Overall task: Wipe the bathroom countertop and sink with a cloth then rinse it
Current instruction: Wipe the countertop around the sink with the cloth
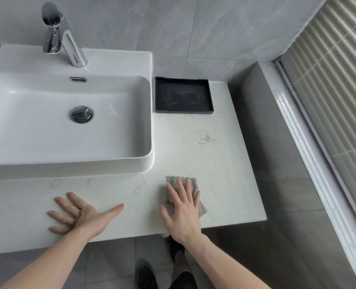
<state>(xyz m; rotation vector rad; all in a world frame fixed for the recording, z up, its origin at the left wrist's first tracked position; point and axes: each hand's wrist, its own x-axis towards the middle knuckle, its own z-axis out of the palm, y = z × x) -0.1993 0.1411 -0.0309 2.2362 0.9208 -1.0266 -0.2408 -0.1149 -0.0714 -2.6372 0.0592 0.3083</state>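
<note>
A white marble countertop (pixel 204 155) carries a white rectangular vessel sink (pixel 68 163) at the left. A grey cloth (pixel 190 181) lies flat near the counter's front edge, right of the sink. My right hand (pixel 181 207) presses on the cloth with straight, spread fingers and covers most of it. My left hand (pixel 79 214) rests flat on the bare counter in front of the sink, fingers spread, holding nothing. A smudge (pixel 207 139) marks the counter further back.
A chrome tap (pixel 68 42) stands behind the basin, with a chrome drain plug (pixel 81 114) in the bowl. A black tray (pixel 182 98) sits at the back beside the sink. To the right are a grey ledge (pixel 262 122) and blinds (pixel 339 80). Below the counter are grey floor tiles.
</note>
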